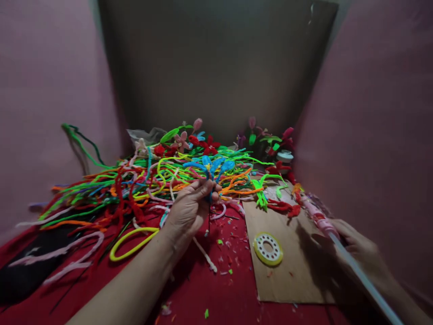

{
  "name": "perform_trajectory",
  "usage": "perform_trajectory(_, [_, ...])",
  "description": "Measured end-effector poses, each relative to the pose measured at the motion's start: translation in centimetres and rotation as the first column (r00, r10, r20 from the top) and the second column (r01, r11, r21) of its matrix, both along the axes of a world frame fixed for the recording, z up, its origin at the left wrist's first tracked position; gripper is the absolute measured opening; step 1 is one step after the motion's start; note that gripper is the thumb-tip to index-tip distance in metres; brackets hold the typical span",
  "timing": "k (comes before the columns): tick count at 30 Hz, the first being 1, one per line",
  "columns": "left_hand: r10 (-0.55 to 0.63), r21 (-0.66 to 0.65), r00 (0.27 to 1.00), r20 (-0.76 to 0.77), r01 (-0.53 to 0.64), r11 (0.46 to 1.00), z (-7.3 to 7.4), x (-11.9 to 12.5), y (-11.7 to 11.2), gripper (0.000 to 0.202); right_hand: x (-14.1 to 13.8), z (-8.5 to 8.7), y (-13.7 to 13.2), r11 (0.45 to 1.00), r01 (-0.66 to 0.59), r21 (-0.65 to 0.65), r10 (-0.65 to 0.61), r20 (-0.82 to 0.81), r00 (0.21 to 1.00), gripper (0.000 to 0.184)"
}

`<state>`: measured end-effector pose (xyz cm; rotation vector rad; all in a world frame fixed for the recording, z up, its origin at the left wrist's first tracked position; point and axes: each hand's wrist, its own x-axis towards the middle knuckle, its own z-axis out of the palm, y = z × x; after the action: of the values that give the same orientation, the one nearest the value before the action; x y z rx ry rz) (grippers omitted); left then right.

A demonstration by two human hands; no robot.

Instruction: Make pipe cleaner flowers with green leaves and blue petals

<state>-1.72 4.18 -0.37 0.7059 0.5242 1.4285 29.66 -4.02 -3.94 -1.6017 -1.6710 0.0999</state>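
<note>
In the middle of the head view, my left hand (194, 205) is closed, pinching a blue pipe-cleaner flower (211, 164) just below its petals. The flower has a yellow centre, and a thin dark stem hangs below my fingers. At the right, my right hand (353, 243) is wrapped around a pink hot glue gun (318, 214), its front end pointing up and left. A long translucent glue stick (365, 282) runs out of its back toward the lower right. Part of the gun's grip is hidden by my hand and shadow.
A heap of coloured pipe cleaners (101, 189) spreads across the back of the red cloth (203, 289). Finished fuzzy flowers (209, 145) stand behind it. A cardboard sheet (287, 284) bears a yellow-rimmed tape roll (268, 249). Pink walls rise on both sides.
</note>
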Motion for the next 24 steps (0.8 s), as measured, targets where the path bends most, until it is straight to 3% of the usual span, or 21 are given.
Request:
perform_trajectory(3, [-0.021, -0.021, 1.0, 0.0, 0.021, 1.0, 0.0, 0.2, -0.1, 0.011, 3.4, -1.4, -1.2, 0.989, 0.117, -0.095, -0.086, 0.28, 0.956, 0.03])
perform_trajectory(7, [-0.039, -0.017, 0.999, -0.008, 0.039, 0.999, -0.1, 0.4, -0.3, 0.012, 5.5, -2.1, -1.0, 0.976, 0.155, -0.152, -0.07, 0.459, 0.886, 0.038])
perform_trajectory(10, [-0.054, -0.008, 0.999, -0.005, 0.054, 0.998, -0.1, 0.4, -0.5, 0.013, 4.8, -0.8, -0.5, 0.974, 0.139, -0.181, -0.015, 0.557, 0.83, 0.033])
perform_trajectory(12, [-0.079, -0.003, 0.997, 0.012, 0.079, 0.997, -0.1, 0.5, -0.8, 0.014, 2.9, 0.8, -0.3, 0.989, 0.086, -0.123, -0.001, 0.565, 0.825, 0.03])
perform_trajectory(14, [-0.13, 0.003, 0.991, 0.041, 0.13, 0.992, -0.1, 0.6, -1.2, 0.014, 0.0, 2.6, 0.0, 1.0, 0.01, -0.019, 0.0, 0.424, 0.906, 0.032])
perform_trajectory(16, [-0.161, 0.004, 0.985, 0.059, 0.162, 0.987, 0.1, 0.9, -1.6, 0.015, -3.8, 4.2, 0.6, 0.987, -0.161, 0.019, 0.157, 0.135, 0.978, 0.028])
perform_trajectory(18, [-0.206, 0.003, 0.976, 0.068, 0.206, 0.979, 0.2, 1.1, -2.1, 0.015, -7.9, 5.4, 1.5, 0.949, -0.307, -0.071, 0.288, -0.2, 0.936, 0.025])
perform_trajectory(19, [-0.221, 0.004, 0.973, 0.072, 0.222, 0.975, 0.2, 1.2, -2.3, 0.014, -9.7, 5.9, 2.0, 0.934, -0.345, -0.097, 0.29, -0.358, 0.887, 0.025])
perform_trajectory(21, [-0.246, 0.003, 0.966, 0.079, 0.247, 0.969, 0.3, 1.4, -2.6, 0.014, -12.7, 6.3, 3.1, 0.899, -0.436, -0.045, 0.309, -0.641, 0.703, 0.024])
perform_trajectory(24, [-0.282, 0.007, 0.955, 0.089, 0.283, 0.959, 0.3, 1.6, -2.8, 0.012, -15.4, 6.3, 4.4, 0.806, -0.588, 0.071, 0.364, -0.842, 0.398, 0.014])
